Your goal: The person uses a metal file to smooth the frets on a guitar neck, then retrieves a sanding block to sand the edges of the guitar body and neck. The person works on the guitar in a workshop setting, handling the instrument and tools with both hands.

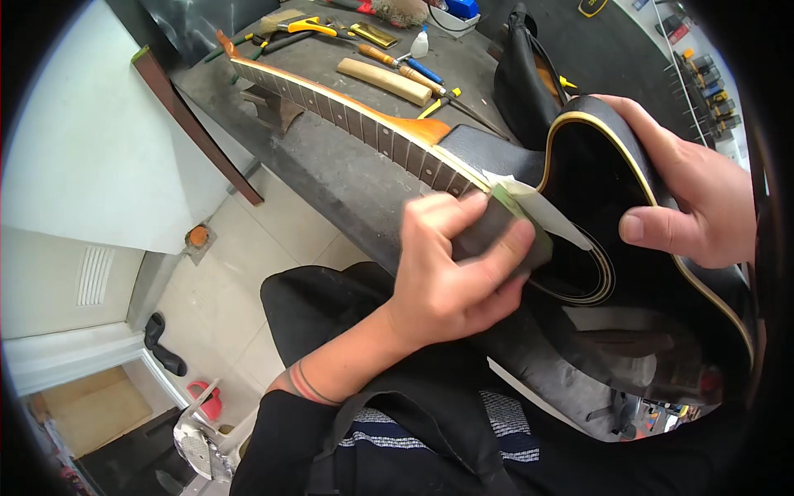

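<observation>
My left hand [451, 277] is closed around a dark sanding block with a green edge [538, 240], over the upper end of the fretboard [372, 132] of a black acoustic guitar [662, 314]. A white strip of tape or paper [558, 223] lies beside the fretboard, near the soundhole. My right hand [686, 198] grips the curved, cream-bound edge of the guitar body, thumb on the top. The orange-brown neck [418, 126] reaches toward the back left, over a dark metal support [273, 107].
The grey workbench [322, 165] carries a wooden block [380, 78], files [405, 66], yellow clamps [306, 25] and a small white bottle [419, 45]. A black bag [521, 83] sits at the back. A brown strip [190, 116] leans at left above the tiled floor [256, 240].
</observation>
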Tool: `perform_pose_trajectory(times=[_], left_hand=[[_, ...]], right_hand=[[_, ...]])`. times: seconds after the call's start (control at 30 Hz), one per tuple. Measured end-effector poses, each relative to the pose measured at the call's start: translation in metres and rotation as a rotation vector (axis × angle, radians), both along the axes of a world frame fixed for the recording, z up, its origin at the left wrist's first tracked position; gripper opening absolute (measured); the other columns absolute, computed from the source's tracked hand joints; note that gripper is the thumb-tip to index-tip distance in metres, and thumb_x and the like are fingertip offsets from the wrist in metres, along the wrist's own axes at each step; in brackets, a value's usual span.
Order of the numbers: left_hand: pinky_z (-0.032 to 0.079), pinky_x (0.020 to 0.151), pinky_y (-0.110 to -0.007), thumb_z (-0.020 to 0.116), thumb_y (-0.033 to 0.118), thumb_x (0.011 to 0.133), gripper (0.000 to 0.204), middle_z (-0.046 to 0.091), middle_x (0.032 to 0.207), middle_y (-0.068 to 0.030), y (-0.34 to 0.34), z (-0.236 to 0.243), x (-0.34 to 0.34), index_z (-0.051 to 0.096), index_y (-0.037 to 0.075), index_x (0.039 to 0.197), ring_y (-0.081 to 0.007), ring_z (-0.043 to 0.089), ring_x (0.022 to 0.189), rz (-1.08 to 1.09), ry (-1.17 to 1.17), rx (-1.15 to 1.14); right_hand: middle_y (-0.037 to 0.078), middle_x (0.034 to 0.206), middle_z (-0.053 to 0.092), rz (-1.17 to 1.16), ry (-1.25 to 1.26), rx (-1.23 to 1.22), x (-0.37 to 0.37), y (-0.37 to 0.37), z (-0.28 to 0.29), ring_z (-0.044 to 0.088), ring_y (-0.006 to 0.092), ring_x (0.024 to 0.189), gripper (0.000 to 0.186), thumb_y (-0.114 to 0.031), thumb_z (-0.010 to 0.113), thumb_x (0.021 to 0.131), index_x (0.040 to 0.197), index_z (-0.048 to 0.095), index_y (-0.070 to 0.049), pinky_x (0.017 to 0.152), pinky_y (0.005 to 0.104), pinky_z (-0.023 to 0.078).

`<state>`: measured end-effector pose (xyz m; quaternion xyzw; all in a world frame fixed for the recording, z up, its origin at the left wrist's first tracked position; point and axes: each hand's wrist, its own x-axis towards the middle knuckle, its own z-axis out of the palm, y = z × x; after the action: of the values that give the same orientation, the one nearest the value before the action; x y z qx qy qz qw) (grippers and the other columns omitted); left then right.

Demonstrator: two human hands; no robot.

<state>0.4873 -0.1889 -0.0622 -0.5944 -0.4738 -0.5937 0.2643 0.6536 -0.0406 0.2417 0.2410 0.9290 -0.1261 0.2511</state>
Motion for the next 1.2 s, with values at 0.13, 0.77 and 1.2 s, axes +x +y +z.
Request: perform_pose_trajectory(times=[0.13,0.77,1.2], left_hand=[[0.050,0.100,-0.046,0.087,0.014,0.077,0.061,0.064,0.125,-0.0177,-0.001,0.004,-0.045,0.077,0.017,0.138,-0.0330,0.059,0.114,0.203,-0.314,-0.091],[0.038,0.124,-0.057,0.083,0.024,0.093,0.050,0.069,0.145,-0.0131,0.034,0.065,-0.070,0.072,0.011,0.140,-0.0356,0.062,0.140,-0.194,0.036,-0.347],[0.026,0.129,-0.060,0.082,0.023,0.094,0.060,0.054,0.160,-0.0142,0.009,-0.011,-0.087,0.064,0.015,0.151,-0.0399,0.046,0.152,0.218,-0.061,-0.239]], right_hand=[[0.028,0.134,0.067,-0.056,-0.040,-0.026,-0.001,-0.003,0.000,0.071,0.0395,0.124,0.116,-0.080,0.063,0.098,0.170,0.020,0.000,0.104,0.0442,0.056],[0.030,0.133,0.071,-0.215,-0.204,0.069,-0.014,-0.033,0.020,0.071,0.0474,0.123,0.100,-0.065,0.069,0.101,0.172,0.021,-0.013,0.105,0.0493,0.056],[0.025,0.135,0.071,-0.059,0.015,0.506,0.032,-0.078,0.012,0.072,0.0414,0.119,0.093,-0.039,0.088,0.086,0.158,0.046,0.003,0.103,0.0465,0.057]])
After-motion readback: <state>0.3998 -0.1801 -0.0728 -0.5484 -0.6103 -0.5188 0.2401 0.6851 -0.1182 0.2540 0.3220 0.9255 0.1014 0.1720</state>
